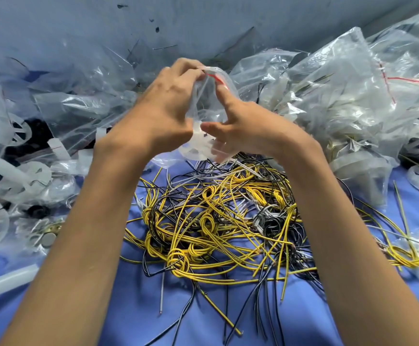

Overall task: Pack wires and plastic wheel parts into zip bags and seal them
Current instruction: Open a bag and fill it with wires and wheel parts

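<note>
Both hands are holding a clear zip bag (206, 102) up in the middle of the scene, above the tangle of yellow, black and grey wires (216, 221) lying on the blue table (153, 310). The left hand (168, 101) is pinching the bag's mouth by the red zip line. The right hand (248, 128) is gripping the bag lower down, index finger reaching up to the strip, thumb against a white plastic wheel part (198, 146) sitting inside. The film is looking thin, limp and slippery, so the stiffer zip strip is probably offering the surest hold; the wheel seems light and rigid, the wires springy. Filled bags (340, 83) are lying far right.
</note>
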